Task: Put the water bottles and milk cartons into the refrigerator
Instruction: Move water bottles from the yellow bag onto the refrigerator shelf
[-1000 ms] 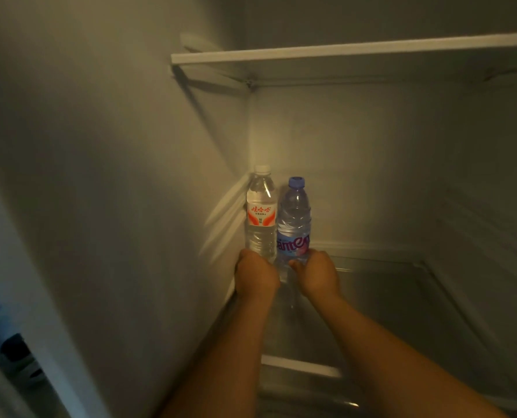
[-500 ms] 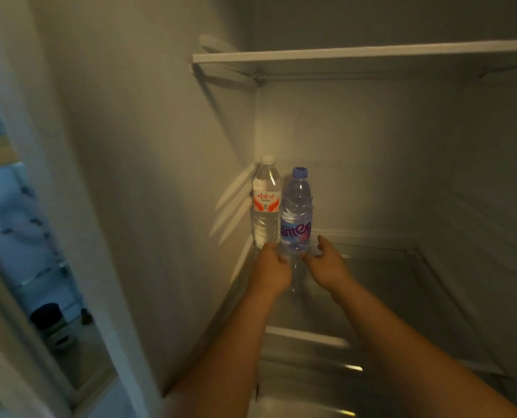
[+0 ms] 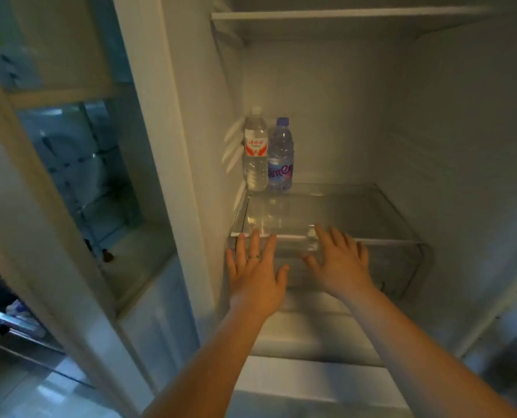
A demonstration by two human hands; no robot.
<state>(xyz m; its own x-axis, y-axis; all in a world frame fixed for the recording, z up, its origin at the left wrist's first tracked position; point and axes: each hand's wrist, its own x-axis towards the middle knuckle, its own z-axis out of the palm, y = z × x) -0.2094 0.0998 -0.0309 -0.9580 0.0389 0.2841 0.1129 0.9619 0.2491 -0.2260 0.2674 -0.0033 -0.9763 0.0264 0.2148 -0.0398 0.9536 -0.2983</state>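
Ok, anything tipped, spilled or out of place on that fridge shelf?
Nothing stands out. The red-labelled bottle and blue-capped bottle stand upright, side by side, back left on the glass shelf. No spill shows.

Both arms reach forward, bare. The left forearm (image 3: 215, 357) enters at 6 o'clock and angles toward 1 o'clock. The right forearm (image 3: 408, 342) enters at 5 o'clock and angles toward 11. The left hand (image 3: 255, 276) is back up, fingers straight and spread toward 12, thumb toward 2. The right hand (image 3: 338, 263) is at its 3 o'clock, fingers straight, fanned toward 11–12. Neither hand grips anything, and the thumbs are near but apart.
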